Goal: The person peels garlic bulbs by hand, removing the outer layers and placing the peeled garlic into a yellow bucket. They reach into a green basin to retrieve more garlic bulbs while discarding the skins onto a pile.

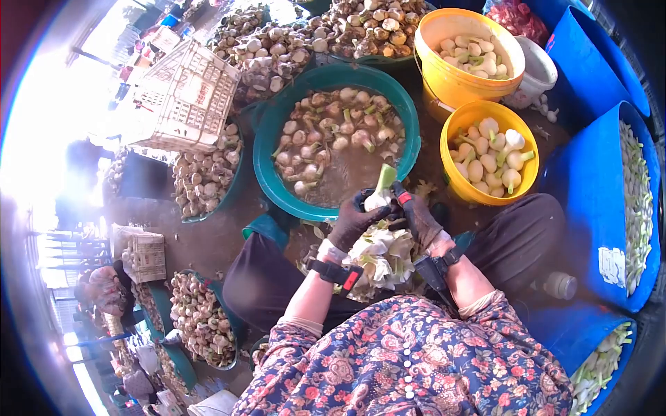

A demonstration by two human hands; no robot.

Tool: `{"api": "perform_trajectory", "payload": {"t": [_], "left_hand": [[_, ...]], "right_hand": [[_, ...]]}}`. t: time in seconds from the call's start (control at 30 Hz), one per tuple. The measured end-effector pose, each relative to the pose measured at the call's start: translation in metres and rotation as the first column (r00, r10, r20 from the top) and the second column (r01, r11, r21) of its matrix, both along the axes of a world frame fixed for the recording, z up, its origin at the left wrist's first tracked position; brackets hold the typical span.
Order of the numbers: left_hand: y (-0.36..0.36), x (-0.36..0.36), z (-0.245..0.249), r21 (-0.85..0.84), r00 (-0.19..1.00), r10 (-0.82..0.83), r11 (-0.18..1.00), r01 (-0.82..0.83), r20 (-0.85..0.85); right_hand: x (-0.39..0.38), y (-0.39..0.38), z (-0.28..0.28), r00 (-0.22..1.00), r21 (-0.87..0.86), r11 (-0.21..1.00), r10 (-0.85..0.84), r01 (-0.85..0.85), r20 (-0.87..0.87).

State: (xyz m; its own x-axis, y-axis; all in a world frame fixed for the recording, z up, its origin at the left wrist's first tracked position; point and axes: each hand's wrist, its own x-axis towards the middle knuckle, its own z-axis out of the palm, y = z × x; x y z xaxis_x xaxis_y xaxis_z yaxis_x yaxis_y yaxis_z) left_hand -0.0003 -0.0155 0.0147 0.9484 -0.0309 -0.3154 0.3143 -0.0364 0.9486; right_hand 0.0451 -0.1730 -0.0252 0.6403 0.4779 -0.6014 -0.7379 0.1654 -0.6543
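Observation:
My left hand (356, 220), in a dark glove, is closed around a white garlic bulb (377, 200) with a short green stem pointing up. Against the other side of the bulb, the gloved fingers of my right hand (419, 216) are curled in, with a red patch near the index finger. Under both hands, a heap of pale peelings (383, 255) lies between my knees. Just beyond stands a wide green tub (267, 163) of murky water with unpeeled bulbs floating in it. A yellow bucket (449, 166) of cleaned bulbs is to the right of my hands.
Another yellow bucket (431, 73) stands behind the first, beside a white bucket (540, 69). Blue barrels (583, 201) line the right side, some filled with stemmed produce. Left are a white crate (191, 97), heaps of unpeeled bulbs (202, 319) and a person (105, 291).

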Motion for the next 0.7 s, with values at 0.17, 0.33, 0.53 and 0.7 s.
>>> {"api": "perform_trajectory", "payload": {"t": [0.17,0.33,0.53,0.7], "left_hand": [[-0.009,-0.007,-0.016,0.588,0.912,0.015,0.760,-0.277,0.411],[0.008,-0.008,-0.003,0.973,0.878,-0.463,0.230,-0.015,0.123],[0.019,-0.023,-0.043,0.407,0.997,0.020,0.914,0.012,-0.075],[0.035,-0.032,-0.017,-0.002,0.999,0.035,0.999,-0.035,0.027]], "right_hand": [[-0.012,0.001,0.012,0.997,0.200,0.979,0.041,-0.028,-0.064],[0.000,0.001,-0.022,0.977,0.118,0.977,0.188,-0.176,-0.099],[0.003,-0.007,-0.008,0.830,-0.104,0.936,0.346,-0.336,0.437],[0.006,-0.012,0.028,0.848,0.223,0.887,0.272,-0.404,0.455]]}}
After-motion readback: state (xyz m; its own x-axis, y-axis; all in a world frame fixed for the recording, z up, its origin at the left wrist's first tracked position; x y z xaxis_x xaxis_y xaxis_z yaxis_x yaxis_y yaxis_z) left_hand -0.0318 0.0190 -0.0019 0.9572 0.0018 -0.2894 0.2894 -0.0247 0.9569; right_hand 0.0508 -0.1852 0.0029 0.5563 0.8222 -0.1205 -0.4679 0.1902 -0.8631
